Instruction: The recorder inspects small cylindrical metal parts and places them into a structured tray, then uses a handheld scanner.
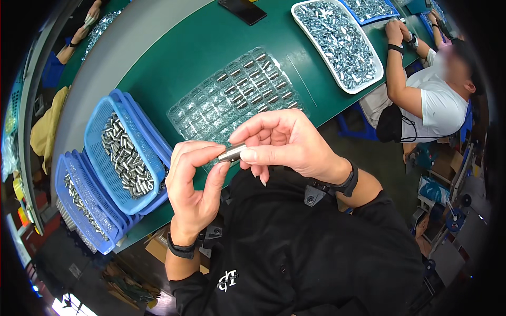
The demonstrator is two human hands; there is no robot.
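Note:
Between my two hands is a short silvery metal cylinder [232, 153], held level near my chest. My left hand [196, 176] pinches its left end between thumb and forefinger. The thumb and fingers of my right hand [290, 145] close on its right end. Just beyond my hands lies a clear plastic blister tray [203, 108] with rows of round-edged pockets. Similar metal cylinders fill many pockets on its right side; pockets on the left hold none that I can see. My hands hide the tray's near edge.
At left, a light-blue basket [95, 138] holds many metal cylinders; another blue basket [62, 176] stands beside it. A white tray [337, 73] of small shiny parts sits far right, near a seated co-worker [440, 105]. A phone [243, 10] and thin rod [301, 79] lie on the green table [174, 58].

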